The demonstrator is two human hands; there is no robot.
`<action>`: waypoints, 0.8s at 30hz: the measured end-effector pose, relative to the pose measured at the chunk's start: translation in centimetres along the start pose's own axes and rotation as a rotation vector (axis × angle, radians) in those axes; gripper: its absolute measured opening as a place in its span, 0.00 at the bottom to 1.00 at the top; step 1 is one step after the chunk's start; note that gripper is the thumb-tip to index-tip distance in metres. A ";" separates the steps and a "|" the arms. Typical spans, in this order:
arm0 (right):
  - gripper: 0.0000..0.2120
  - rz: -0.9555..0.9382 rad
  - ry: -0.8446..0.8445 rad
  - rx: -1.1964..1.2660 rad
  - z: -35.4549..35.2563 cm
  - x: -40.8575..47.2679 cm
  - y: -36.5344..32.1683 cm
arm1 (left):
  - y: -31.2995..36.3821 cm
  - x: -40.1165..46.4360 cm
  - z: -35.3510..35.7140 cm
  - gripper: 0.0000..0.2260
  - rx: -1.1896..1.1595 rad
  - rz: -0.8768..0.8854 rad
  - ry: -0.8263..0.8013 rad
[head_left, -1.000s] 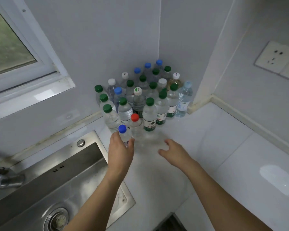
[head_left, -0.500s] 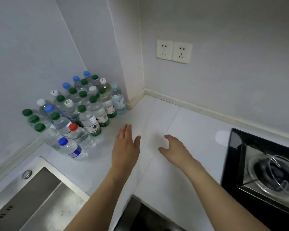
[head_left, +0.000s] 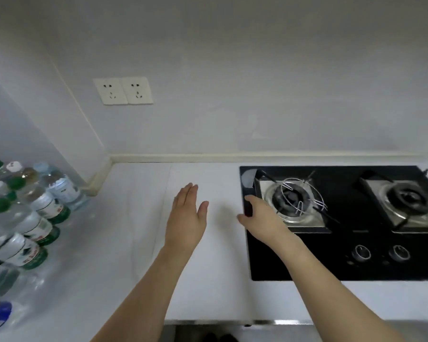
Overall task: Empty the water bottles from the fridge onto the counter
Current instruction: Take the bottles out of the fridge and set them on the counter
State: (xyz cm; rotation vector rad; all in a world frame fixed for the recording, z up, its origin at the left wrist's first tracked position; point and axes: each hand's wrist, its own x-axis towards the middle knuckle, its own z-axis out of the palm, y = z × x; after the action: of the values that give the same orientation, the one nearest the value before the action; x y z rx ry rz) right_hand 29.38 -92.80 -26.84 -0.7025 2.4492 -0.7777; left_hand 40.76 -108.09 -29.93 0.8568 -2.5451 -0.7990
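Holding both hands empty above the white counter [head_left: 139, 243], I keep my left hand [head_left: 187, 218] flat with fingers together, and my right hand [head_left: 262, 218] loosely spread at the black stove's [head_left: 307, 262] edge. Water bottles [head_left: 35, 213] crowd the far left corner, some blurred. They look full, so probably heavy and smooth; I would grip each around its labelled middle.

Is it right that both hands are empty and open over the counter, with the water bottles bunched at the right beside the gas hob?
Not quite. The head view shows the water bottles bunched at the left, in the corner away from the gas hob. The rest holds: the left hand and right hand are empty and open over the counter.
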 end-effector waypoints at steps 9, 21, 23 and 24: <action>0.26 0.205 0.248 0.120 -3.3 -5.3 5.5 | 6.1 0.7 5.7 0.23 -0.064 0.245 -0.238; 0.27 0.457 0.601 0.203 -13.8 -19.9 19.9 | 25.6 -7.0 14.5 0.22 -0.078 0.649 -0.436; 0.27 0.491 0.632 0.203 -15.3 -22.1 22.4 | 28.7 -8.7 15.8 0.23 -0.076 0.694 -0.450; 0.27 0.515 0.657 0.207 -16.3 -23.7 24.1 | 30.8 -9.9 16.8 0.22 -0.085 0.732 -0.463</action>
State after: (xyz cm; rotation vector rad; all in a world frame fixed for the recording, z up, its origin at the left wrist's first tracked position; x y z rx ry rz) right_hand 30.26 -55.47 -23.54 0.3217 2.8501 -1.1430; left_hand 26.66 -74.74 -25.79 -0.3448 -2.8530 -0.9038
